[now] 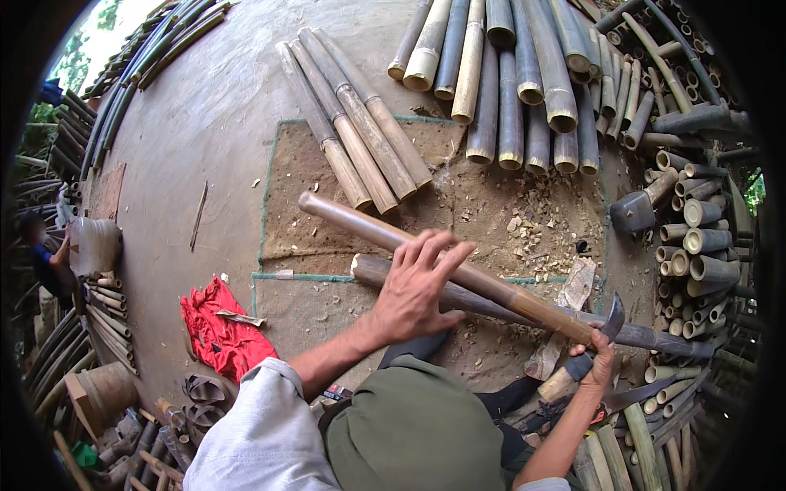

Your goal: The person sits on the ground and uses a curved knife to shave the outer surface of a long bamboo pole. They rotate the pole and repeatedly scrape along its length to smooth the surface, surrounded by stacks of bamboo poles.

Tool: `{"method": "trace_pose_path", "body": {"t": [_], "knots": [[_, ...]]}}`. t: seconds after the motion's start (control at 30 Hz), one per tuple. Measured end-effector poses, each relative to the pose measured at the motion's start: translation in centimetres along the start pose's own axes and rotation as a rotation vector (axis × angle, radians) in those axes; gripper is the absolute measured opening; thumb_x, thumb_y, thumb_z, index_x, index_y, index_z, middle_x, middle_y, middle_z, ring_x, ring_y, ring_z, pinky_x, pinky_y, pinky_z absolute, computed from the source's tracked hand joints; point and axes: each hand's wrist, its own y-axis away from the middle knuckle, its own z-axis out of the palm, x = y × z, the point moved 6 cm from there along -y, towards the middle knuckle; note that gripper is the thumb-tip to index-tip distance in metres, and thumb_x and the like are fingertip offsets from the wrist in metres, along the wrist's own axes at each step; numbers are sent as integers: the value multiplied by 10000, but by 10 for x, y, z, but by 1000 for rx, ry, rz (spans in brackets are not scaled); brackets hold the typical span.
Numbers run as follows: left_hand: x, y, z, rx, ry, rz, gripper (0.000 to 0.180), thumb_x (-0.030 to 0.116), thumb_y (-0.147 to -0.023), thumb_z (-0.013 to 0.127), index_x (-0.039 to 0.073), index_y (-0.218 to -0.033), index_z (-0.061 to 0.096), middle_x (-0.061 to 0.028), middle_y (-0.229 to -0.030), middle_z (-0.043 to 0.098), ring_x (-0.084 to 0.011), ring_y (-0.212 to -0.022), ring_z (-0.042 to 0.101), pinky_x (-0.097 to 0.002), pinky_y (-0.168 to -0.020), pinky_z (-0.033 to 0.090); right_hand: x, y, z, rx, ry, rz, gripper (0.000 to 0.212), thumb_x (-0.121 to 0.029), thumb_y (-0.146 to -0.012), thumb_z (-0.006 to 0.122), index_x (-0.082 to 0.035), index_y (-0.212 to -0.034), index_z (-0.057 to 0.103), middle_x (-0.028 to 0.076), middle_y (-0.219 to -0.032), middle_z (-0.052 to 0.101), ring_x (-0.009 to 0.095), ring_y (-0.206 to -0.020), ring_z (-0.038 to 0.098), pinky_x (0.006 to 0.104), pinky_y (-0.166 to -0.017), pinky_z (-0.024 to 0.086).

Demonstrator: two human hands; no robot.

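Observation:
A brown bamboo pole (360,222) slants across in front of me, its far end toward the upper left. My left hand (422,282) is over its middle, fingers spread; whether the palm touches it I cannot tell. My right hand (596,360) is closed at the pole's near right end, gripping a hooked knife. The knife's curved dark blade (613,317) points up beside the pole end, and its wooden handle (561,385) has a black band. Under the brown pole, a darker bamboo pole (655,337) crosses at a shallow angle.
A brown mat (303,172) edged in green bears wood chips and several cut bamboo lengths (352,114). Dark bamboo (499,98) lies at the back; stacked pieces (704,237) and a wooden-handled mallet (634,213) at right. Red cloth (221,327) lies left. A person (53,258) is far left.

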Motion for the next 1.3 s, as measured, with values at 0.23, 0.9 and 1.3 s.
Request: {"method": "trace_pose_path", "body": {"t": [0.23,0.9,1.3], "knots": [[-36,-18,90,-403,-21,1,794,200,-762,833,82,-1479,512,-155,-1309,602,-325,-1296,564,-497,-1103,422,-22,-32,-65,26,23,21,332,-224,-963,780,-43,-1194,624,86,-903,680,161,-605,624,333,-534,580],[-18,10,196,-195,-203,155,499,185,-823,709,32,-1273,558,-131,-1168,586,-280,-1169,572,-452,-1025,413,-47,-125,-98,-65,-65,-48,393,-292,-1054,703,-72,-1340,547,31,-838,667,97,-581,572,273,-536,474],[-10,-18,199,-553,-152,47,435,162,-836,693,53,-1232,549,-142,-1199,566,-291,-1171,553,-481,-1023,399,-41,-98,-91,-58,-84,-43,404,-312,-1052,708,-72,-1328,536,39,-839,669,108,-590,591,282,-533,490]]}}
